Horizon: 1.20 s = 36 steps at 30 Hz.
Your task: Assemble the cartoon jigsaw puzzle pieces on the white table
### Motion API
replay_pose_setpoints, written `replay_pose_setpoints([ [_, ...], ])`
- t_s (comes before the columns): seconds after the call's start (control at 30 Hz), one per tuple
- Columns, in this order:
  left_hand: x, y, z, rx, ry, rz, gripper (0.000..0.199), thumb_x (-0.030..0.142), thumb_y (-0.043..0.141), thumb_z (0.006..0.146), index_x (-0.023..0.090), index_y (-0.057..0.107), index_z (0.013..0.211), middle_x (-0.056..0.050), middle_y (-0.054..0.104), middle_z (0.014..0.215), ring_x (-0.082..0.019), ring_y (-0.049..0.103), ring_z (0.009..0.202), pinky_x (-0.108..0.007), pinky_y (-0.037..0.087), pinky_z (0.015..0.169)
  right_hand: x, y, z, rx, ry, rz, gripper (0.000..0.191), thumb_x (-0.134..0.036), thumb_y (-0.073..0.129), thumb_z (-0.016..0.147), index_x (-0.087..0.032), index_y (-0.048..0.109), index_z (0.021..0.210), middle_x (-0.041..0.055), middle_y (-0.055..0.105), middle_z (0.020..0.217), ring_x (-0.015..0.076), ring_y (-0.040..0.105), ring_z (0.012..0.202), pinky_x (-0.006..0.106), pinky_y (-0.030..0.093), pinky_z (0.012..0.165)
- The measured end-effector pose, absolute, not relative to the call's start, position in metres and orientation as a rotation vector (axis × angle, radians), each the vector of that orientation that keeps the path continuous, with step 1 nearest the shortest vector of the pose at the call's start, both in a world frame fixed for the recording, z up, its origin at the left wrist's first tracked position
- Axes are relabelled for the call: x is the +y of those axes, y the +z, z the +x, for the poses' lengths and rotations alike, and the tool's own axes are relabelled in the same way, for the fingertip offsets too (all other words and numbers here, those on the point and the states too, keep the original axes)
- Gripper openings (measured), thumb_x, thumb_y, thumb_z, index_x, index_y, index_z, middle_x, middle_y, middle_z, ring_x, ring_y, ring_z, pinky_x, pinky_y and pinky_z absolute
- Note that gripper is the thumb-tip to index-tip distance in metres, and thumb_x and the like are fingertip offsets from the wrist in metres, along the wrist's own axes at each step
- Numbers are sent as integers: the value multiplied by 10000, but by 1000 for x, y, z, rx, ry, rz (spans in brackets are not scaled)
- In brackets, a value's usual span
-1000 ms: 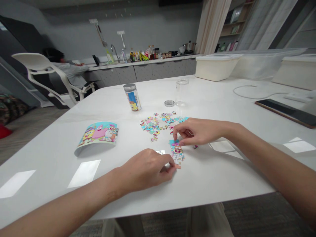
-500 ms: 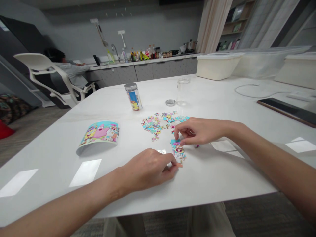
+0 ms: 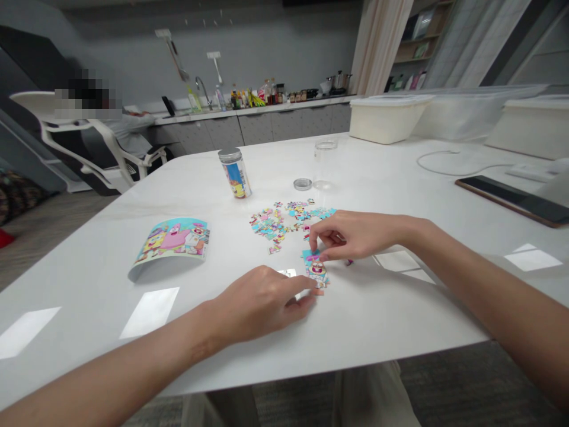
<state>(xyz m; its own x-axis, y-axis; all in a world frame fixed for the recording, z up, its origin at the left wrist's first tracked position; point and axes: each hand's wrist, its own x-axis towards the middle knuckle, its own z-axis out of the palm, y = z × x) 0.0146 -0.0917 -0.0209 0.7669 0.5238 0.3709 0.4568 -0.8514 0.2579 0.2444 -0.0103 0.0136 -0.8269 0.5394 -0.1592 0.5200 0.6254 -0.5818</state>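
Observation:
A partly joined jigsaw puzzle (image 3: pixel 316 268) with a cartoon face on a blue ground lies flat near the table's front. My left hand (image 3: pixel 267 303) grips its lower left edge, the index finger on the puzzle and the thumb beside an orange piece. At the upper edge, my right hand (image 3: pixel 347 236) pinches a piece with thumb and index finger; its other fingers are curled and partly hide the puzzle. Just beyond, loose jigsaw pieces (image 3: pixel 268 224) form a scattered pile. A curled picture sheet (image 3: pixel 175 240) with the cartoon characters stands to the left.
A lidded jar (image 3: pixel 235 175) with a cartoon label stands behind the pieces. Near it are a metal lid (image 3: pixel 303 184) and a clear jar (image 3: pixel 326 163). A phone (image 3: pixel 511 198), a white cable (image 3: pixel 438 155) and storage boxes (image 3: pixel 386 121) occupy the right. A person sits on a chair (image 3: pixel 113 142) at back left.
The left index finger has straightened and moved slightly apart from the thumb. My right hand keeps its pinch at the puzzle's upper edge. The whole view has shifted slightly.

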Motion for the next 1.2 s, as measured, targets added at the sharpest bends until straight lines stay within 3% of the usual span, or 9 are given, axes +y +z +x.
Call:
replay_pose_setpoints([
  [0.43, -91, -20, 16, 711, 596, 2850, 292, 216, 456, 954, 169, 738, 898, -3, 672, 555, -97, 574, 441, -216, 356, 438, -10, 13, 244, -2820, 967, -906, 328, -484, 568, 869, -176, 620, 972, -5, 577, 635, 124, 504, 555, 249, 334, 538],
  [1.2, -93, -18, 17, 763, 600, 2780, 242, 186, 484, 923, 183, 727, 926, 29, 632, 516, -90, 533, 416, -200, 353, 447, -11, 14, 243, -2820, 976, -902, 303, -453, 578, 867, -167, 627, 954, -5, 589, 621, 122, 515, 545, 252, 338, 541],
])
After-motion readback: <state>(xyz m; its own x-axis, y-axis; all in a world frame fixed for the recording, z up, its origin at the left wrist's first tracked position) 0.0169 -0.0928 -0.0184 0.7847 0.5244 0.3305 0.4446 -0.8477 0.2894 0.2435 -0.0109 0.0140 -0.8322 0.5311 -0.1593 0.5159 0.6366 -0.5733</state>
